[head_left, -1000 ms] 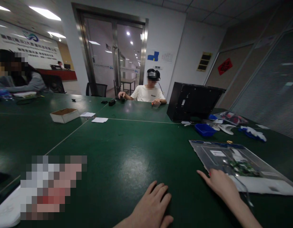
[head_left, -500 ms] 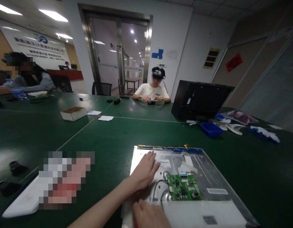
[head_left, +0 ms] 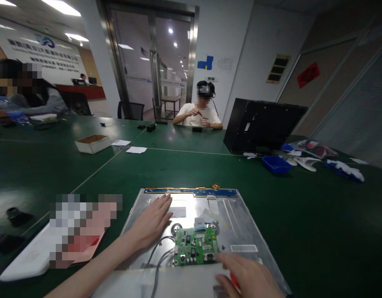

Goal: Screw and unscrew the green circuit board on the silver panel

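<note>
A silver metal-backed display panel (head_left: 240, 231) lies on the green table in front of me, a blue circuit strip (head_left: 181, 192) along its far edge. My left hand (head_left: 152, 219) rests flat on its upper left part, fingers stretched. On the panel's middle sits a green circuit board (head_left: 195, 246), with grey cables (head_left: 158, 265) running from its left side. My right hand (head_left: 249, 275) is at the board's lower right corner, curled around a red-handled tool (head_left: 235, 281); most of the tool is hidden. A white sheet-like cover (head_left: 178, 281) spans the panel's near part.
To the left lie a white slab-like object (head_left: 26, 260), a pink one (head_left: 91, 248) and black round pieces (head_left: 15, 215). Farther off are an open box (head_left: 93, 145), a blue tray (head_left: 276, 164), a black monitor housing (head_left: 265, 124) and gloves (head_left: 344, 169). A co-worker (head_left: 199, 116) sits opposite.
The panel has shifted left, my left hand along with it. My right hand went from the panel's left side to the board's lower right. The co-worker opposite has raised their hands.
</note>
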Tool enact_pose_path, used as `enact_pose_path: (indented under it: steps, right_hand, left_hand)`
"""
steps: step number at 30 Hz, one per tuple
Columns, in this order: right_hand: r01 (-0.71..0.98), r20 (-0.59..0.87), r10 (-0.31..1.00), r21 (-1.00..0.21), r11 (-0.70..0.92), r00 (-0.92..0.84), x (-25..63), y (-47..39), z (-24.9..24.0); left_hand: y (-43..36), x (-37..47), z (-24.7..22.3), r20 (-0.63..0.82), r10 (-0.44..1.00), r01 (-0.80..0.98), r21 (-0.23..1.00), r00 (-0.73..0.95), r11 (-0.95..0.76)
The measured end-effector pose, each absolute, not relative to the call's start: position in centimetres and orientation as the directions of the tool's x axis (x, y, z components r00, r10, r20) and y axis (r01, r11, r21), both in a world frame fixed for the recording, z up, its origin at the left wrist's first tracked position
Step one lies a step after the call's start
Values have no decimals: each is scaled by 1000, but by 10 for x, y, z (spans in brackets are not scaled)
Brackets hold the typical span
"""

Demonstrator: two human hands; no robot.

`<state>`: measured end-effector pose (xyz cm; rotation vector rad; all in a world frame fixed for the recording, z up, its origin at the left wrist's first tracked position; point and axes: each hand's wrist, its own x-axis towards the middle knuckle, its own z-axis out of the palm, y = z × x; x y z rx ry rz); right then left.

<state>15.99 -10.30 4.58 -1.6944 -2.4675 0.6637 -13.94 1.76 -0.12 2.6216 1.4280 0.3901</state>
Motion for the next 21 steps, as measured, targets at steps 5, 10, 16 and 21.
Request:
enact_pose_path:
  steps: [5,10,16,21]
  right_hand:
    - [918,-227,944,-370,145,-241,190,-99,44]
    - [919,-169,954,-352,178,-249,181,-94,34]
    - [902,-63,943,-319,292,-328,155,-71,38]
    - [925,-102,937,-228,304,-333,149,-59,39]
  left_hand:
    - [23,-154,-7,186,832,805,213,523,-554]
    - [28,-160,-4,178,825,801,203,536,-564]
    - [28,-165,15,180,824,755,334,536,-564]
    - [10,-165,38,132,763,632,480,633,-608]
